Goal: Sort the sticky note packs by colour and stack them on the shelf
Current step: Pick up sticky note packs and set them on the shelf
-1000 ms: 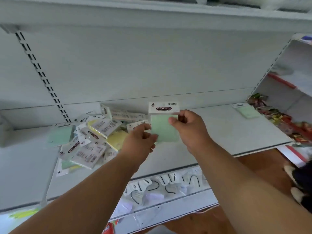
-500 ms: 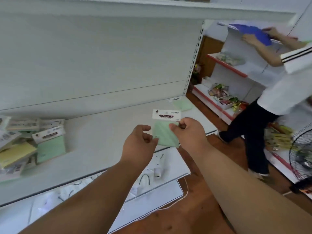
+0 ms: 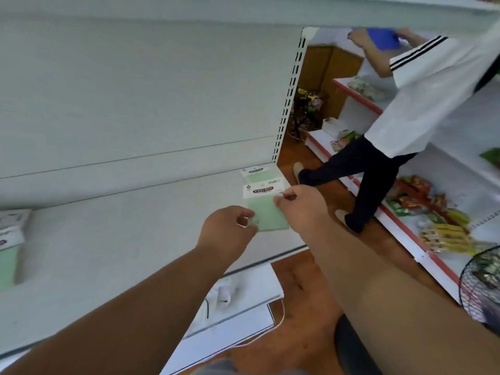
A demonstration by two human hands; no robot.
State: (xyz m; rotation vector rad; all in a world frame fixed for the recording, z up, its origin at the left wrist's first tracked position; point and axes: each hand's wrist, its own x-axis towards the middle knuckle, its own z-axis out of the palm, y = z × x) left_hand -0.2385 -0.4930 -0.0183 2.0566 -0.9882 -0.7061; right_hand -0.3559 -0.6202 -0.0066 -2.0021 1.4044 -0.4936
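Both hands hold a green sticky note pack (image 3: 266,212) above the white shelf (image 3: 135,226): the right hand (image 3: 303,209) pinches its white header, printed "STICKY NOTE", the left hand (image 3: 230,231) pinches its lower corner. Another green pack (image 3: 257,175) lies just behind.

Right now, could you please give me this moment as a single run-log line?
stage: placing | held: green sticky note pack | hands: left hand and right hand pinch it | target: green pack on shelf, right end
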